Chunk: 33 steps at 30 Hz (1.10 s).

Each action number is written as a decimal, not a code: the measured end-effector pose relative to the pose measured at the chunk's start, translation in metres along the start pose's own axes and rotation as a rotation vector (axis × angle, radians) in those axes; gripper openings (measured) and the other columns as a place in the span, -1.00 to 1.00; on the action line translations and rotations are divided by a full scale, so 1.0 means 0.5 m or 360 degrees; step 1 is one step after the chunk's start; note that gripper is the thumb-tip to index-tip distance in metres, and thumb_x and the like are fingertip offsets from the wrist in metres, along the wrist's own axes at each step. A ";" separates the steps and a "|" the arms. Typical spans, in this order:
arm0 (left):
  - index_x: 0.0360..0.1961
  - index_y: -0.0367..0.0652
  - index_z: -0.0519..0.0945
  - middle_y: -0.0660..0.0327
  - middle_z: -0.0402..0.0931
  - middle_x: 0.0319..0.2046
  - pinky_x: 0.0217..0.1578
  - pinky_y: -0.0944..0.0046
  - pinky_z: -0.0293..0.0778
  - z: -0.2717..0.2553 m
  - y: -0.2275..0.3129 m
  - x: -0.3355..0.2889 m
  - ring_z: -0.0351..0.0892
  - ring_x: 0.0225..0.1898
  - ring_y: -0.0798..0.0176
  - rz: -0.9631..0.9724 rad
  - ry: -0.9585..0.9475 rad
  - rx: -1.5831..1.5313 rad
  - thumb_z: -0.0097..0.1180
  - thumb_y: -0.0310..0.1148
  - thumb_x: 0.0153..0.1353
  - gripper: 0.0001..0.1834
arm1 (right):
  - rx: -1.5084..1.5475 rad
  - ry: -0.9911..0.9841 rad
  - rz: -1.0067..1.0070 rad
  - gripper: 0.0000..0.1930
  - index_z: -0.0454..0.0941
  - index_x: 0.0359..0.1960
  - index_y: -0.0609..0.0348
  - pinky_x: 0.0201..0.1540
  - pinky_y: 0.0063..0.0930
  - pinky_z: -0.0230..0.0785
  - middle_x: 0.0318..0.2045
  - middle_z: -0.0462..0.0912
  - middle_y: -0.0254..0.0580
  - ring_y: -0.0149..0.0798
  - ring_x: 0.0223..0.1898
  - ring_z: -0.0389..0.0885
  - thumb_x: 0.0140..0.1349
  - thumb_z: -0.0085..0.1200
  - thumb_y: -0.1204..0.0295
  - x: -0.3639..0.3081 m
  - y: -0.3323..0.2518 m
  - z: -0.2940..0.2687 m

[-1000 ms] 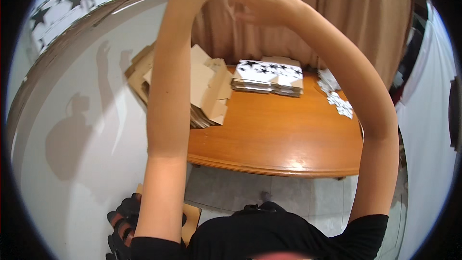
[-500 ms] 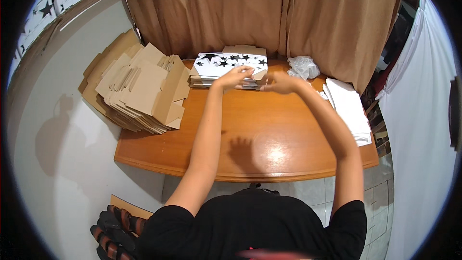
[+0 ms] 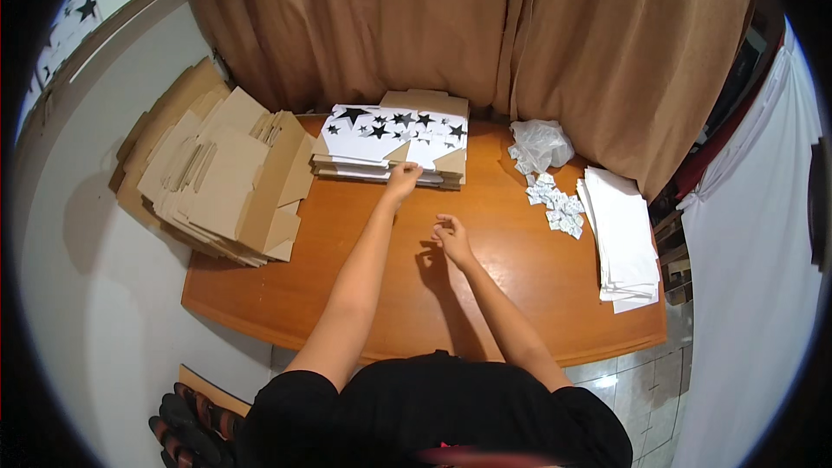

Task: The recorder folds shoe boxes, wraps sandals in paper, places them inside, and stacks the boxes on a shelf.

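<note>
Toward the far side of the table lies a stack of flattened boxes, its top faces white with black stars and brown cardboard flaps showing. My left hand is at the front edge of this stack, fingers loosely bent and with nothing visible in them. Whether its fingertips touch the boxes, I cannot tell. Closer to me, my right hand hovers over the brown wooden table. Its fingers are curled but apart, and it holds nothing.
Folded brown cardboard boxes are piled against the wall at the left. On the right are a clear plastic bag, several small white packets and a stack of white sheets. A brown curtain hangs behind.
My right hand has drawn back from the stack toward me. My left hand has come down to the stack's front edge. The view has shifted, and the small packets now show.
</note>
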<state>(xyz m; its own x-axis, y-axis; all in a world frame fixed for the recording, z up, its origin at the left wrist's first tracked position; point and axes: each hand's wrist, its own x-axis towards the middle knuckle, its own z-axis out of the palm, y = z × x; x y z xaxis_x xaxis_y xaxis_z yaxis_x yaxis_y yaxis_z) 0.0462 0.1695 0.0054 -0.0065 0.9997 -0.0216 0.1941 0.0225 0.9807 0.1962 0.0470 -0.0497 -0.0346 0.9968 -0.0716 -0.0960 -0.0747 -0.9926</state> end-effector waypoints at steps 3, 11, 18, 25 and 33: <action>0.11 -0.01 0.35 0.00 0.19 0.18 0.13 -0.07 0.14 0.081 -0.009 0.015 0.09 0.23 -0.03 0.0029 -0.0165 0.1184 0.14 -0.20 0.05 -0.45 | -0.0058 0.0168 0.0046 -0.69 0.36 0.00 0.13 -0.35 -0.59 0.38 -0.25 0.50 -0.29 -0.38 -0.35 0.55 0.19 -0.01 0.47 0.025 0.022 -0.063; 0.23 0.05 0.21 -0.05 -0.13 0.29 0.24 -0.18 -0.16 0.036 -0.071 0.081 -0.24 0.35 -0.09 0.0448 -0.0126 0.1501 0.21 -0.23 0.03 -0.29 | 0.0273 0.0423 0.0220 -0.75 0.38 -0.06 0.22 -0.39 -0.53 0.46 -0.27 0.51 -0.16 -0.34 -0.37 0.58 0.23 -0.04 0.49 0.005 0.016 -0.078; 0.06 -0.03 0.35 -0.05 0.22 0.10 0.13 -0.03 0.11 0.050 -0.100 0.136 0.15 0.17 -0.11 0.0880 0.0005 0.1603 0.25 -0.24 -0.02 -0.42 | 0.0154 0.0546 0.0239 -0.78 0.40 -0.10 0.26 -0.40 -0.52 0.48 -0.29 0.52 -0.11 -0.35 -0.39 0.57 0.21 -0.03 0.52 0.005 0.057 -0.100; -0.04 -0.02 0.44 0.02 0.31 -0.02 0.06 0.03 0.20 0.086 -0.049 0.123 0.26 0.04 -0.06 0.0585 0.0051 0.1285 0.33 -0.29 -0.12 -0.46 | 0.0113 0.0634 0.0242 -0.77 0.41 -0.10 0.23 -0.36 -0.54 0.44 -0.31 0.55 -0.15 -0.38 -0.38 0.55 0.22 -0.05 0.48 -0.019 0.081 -0.123; -0.13 -0.12 0.50 -0.06 0.29 -0.06 0.00 0.08 0.32 0.110 -0.035 0.162 0.30 -0.01 -0.07 0.0560 0.0100 0.0951 0.27 -0.31 -0.06 -0.59 | 0.0134 0.0683 0.0232 -0.78 0.42 -0.11 0.22 -0.38 -0.56 0.43 -0.32 0.56 -0.16 -0.38 -0.40 0.54 0.21 -0.04 0.48 -0.040 0.087 -0.134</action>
<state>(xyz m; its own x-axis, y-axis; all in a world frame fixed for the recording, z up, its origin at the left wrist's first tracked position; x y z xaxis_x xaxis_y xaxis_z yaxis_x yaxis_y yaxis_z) 0.0961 0.2500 -0.0242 0.1028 0.9462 0.3069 0.7018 -0.2876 0.6518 0.2592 0.0256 -0.0979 0.3597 0.8956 -0.2616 -0.2020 -0.1990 -0.9590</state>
